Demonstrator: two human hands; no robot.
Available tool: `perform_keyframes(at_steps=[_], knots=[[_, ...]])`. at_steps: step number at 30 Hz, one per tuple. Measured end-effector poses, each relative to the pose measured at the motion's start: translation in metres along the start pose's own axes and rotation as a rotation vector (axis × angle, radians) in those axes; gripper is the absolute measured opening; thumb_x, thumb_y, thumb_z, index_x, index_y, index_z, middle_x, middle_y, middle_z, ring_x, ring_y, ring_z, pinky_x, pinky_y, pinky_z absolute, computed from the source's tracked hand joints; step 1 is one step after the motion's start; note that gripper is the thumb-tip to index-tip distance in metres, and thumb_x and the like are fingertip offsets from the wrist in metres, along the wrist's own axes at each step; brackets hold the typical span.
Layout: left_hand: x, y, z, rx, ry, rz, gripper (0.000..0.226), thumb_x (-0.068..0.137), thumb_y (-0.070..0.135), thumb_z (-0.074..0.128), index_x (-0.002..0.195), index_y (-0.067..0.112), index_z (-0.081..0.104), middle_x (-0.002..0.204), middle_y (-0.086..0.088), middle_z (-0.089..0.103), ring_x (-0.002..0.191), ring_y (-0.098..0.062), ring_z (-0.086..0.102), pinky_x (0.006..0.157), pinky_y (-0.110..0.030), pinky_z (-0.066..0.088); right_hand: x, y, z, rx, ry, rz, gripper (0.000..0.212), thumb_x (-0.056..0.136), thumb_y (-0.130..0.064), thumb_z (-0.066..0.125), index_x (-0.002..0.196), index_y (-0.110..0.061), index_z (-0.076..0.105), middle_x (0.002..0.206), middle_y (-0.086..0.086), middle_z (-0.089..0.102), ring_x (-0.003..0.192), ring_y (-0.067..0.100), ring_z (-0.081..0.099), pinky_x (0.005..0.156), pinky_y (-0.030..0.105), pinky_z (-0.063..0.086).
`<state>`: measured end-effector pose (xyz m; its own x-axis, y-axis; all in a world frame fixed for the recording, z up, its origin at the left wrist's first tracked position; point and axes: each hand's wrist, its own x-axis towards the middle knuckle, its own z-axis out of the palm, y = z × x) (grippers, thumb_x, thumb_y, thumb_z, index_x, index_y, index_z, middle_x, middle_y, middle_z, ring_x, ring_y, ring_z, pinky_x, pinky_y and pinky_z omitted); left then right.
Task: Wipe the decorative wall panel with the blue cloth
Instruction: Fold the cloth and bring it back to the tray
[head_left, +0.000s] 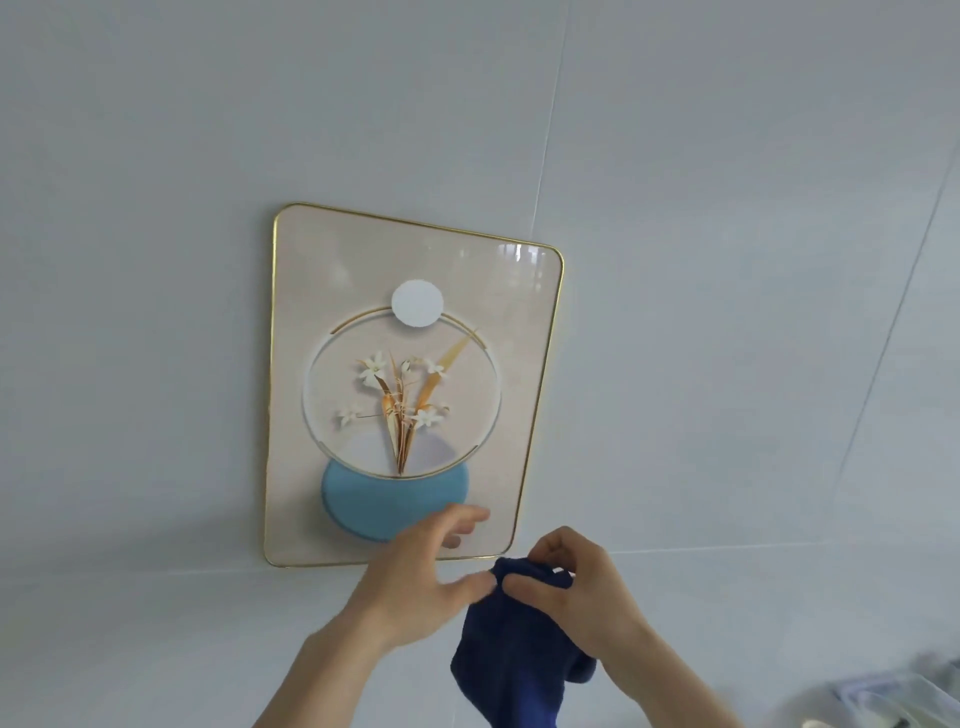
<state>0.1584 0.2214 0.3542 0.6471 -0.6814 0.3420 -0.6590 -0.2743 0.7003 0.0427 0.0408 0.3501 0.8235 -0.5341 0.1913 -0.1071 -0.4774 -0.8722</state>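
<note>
The decorative wall panel hangs on a pale tiled wall. It is cream with a thin gold rim, a white disc, painted flowers in a ring and a light-blue disc low down. Below its lower right corner, my right hand pinches the top of a dark blue cloth, which hangs down in folds. My left hand is beside it, fingers spread in front of the panel's bottom edge, thumb touching the cloth's top edge.
Large grey-white wall tiles with thin seams surround the panel. A clear plastic container shows blurred at the bottom right corner.
</note>
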Motion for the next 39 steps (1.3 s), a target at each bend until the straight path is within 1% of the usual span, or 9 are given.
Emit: perform_keyframes(at_steps=[4, 8, 13, 17, 22, 26, 32, 36, 39], knots=[[0.004, 0.012, 0.046, -0.026, -0.214, -0.064, 0.062, 0.083, 0.041, 0.078, 0.139, 0.052, 0.053, 0.132, 0.03, 0.065, 0.12, -0.001, 0.064, 0.107, -0.033, 0.054, -0.004, 0.016, -0.028, 0.097, 0.001, 0.03, 0.021, 0.08, -0.024, 0.09, 0.085, -0.021, 0.07, 0.087, -0.003, 0.079, 0.079, 0.011, 0.074, 0.067, 0.023, 0.057], [0.01, 0.021, 0.084, -0.017, -0.09, -0.141, 0.027, 0.092, 0.033, 0.073, 0.102, 0.054, 0.061, 0.103, 0.022, 0.075, 0.093, -0.005, 0.071, 0.091, -0.037, 0.061, -0.007, 0.037, -0.061, 0.149, -0.084, 0.047, 0.021, 0.078, -0.028, 0.091, 0.085, -0.024, 0.071, 0.094, 0.0, 0.08, 0.088, 0.021, 0.077, 0.073, 0.031, 0.059], [0.019, 0.022, 0.129, 0.053, -0.062, -0.168, 0.021, 0.091, 0.033, 0.07, 0.082, 0.051, 0.064, 0.087, 0.028, 0.074, 0.079, 0.001, 0.069, 0.078, -0.036, 0.058, -0.006, 0.081, -0.093, 0.017, -0.176, 0.058, 0.022, 0.078, -0.022, 0.092, 0.093, -0.026, 0.075, 0.101, -0.002, 0.079, 0.09, 0.012, 0.075, 0.076, 0.024, 0.057], [0.018, 0.014, 0.178, 0.084, -0.091, -0.207, 0.022, 0.093, 0.031, 0.068, 0.082, 0.05, 0.065, 0.084, 0.032, 0.073, 0.076, 0.0, 0.07, 0.07, -0.029, 0.055, -0.007, 0.128, -0.11, -0.134, -0.252, 0.052, 0.028, 0.077, -0.018, 0.091, 0.098, -0.027, 0.076, 0.103, -0.005, 0.079, 0.09, 0.011, 0.073, 0.081, 0.027, 0.057], [0.013, -0.001, 0.246, 0.065, -0.143, -0.302, 0.016, 0.094, 0.024, 0.067, 0.088, 0.039, 0.069, 0.088, 0.023, 0.074, 0.079, -0.005, 0.071, 0.075, -0.033, 0.06, -0.01, 0.191, -0.123, -0.247, -0.27, 0.065, 0.024, 0.08, -0.014, 0.084, 0.101, -0.024, 0.077, 0.099, -0.006, 0.078, 0.091, 0.014, 0.072, 0.085, 0.036, 0.061], [0.005, -0.014, 0.302, 0.069, -0.195, -0.36, 0.029, 0.096, 0.019, 0.064, 0.084, 0.045, 0.063, 0.089, 0.024, 0.071, 0.081, -0.004, 0.07, 0.072, -0.028, 0.058, -0.017, 0.243, -0.121, -0.34, -0.307, 0.109, 0.022, 0.087, -0.017, 0.077, 0.107, -0.024, 0.076, 0.103, -0.005, 0.077, 0.094, 0.02, 0.07, 0.09, 0.044, 0.06], [-0.015, -0.036, 0.371, 0.08, -0.294, -0.492, 0.033, 0.099, 0.012, 0.057, 0.114, 0.039, 0.068, 0.105, 0.021, 0.071, 0.101, -0.014, 0.071, 0.088, -0.034, 0.059, -0.036, 0.315, -0.107, -0.465, -0.297, 0.176, 0.03, 0.095, -0.015, 0.066, 0.123, -0.023, 0.073, 0.121, 0.0, 0.073, 0.112, 0.025, 0.063, 0.094, 0.041, 0.055], [-0.032, -0.048, 0.41, 0.072, -0.395, -0.558, 0.046, 0.101, 0.013, 0.061, 0.141, 0.034, 0.053, 0.139, 0.012, 0.067, 0.123, -0.018, 0.066, 0.103, -0.034, 0.054, -0.054, 0.357, -0.091, -0.496, -0.265, 0.189, 0.034, 0.097, -0.007, 0.059, 0.127, -0.021, 0.07, 0.127, 0.0, 0.067, 0.116, 0.024, 0.061, 0.095, 0.038, 0.054], [-0.047, -0.051, 0.433, 0.051, -0.522, -0.572, 0.06, 0.101, 0.021, 0.067, 0.153, 0.036, 0.04, 0.152, 0.011, 0.054, 0.132, -0.017, 0.06, 0.106, -0.031, 0.051, -0.072, 0.386, -0.079, -0.567, -0.312, 0.197, 0.041, 0.099, -0.006, 0.057, 0.137, -0.022, 0.063, 0.146, 0.001, 0.057, 0.139, 0.025, 0.048, 0.107, 0.036, 0.049]])
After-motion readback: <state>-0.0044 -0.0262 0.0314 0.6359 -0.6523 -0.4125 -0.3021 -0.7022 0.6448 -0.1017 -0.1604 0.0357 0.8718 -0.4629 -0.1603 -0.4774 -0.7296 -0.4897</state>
